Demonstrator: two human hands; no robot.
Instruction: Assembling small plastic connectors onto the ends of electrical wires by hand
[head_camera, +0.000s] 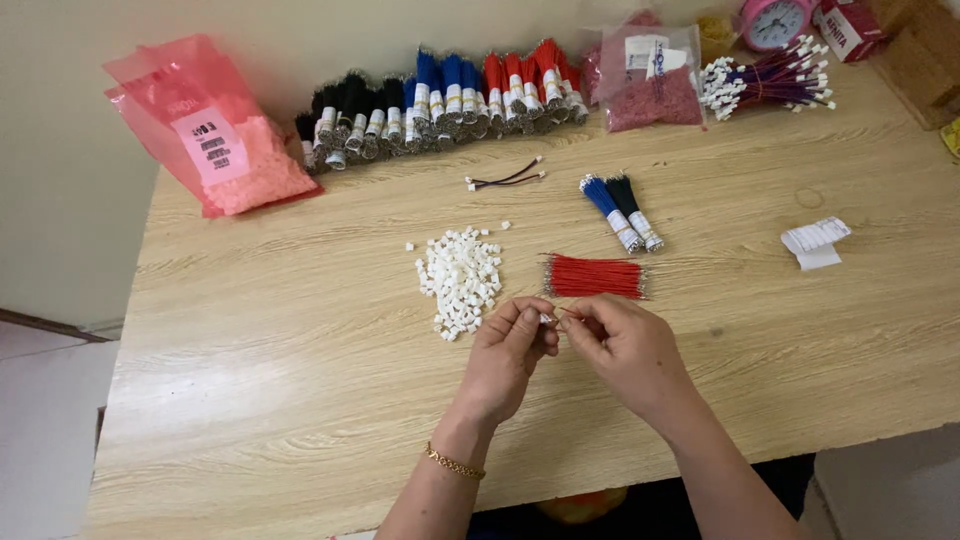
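Note:
My left hand pinches a small white plastic connector between thumb and fingers. My right hand is pinched right beside it, holding a thin wire end at the connector; the wire is mostly hidden by the fingers. Just beyond the hands lies a pile of white connectors and a bundle of red wires. Farther back lie a blue wire bundle and a black wire bundle, and one finished wired connector.
The wooden table holds a row of black, blue and red wire bundles at the back, a pink bag of parts at left, another bag, purple wired connectors, a pink clock and a paper label.

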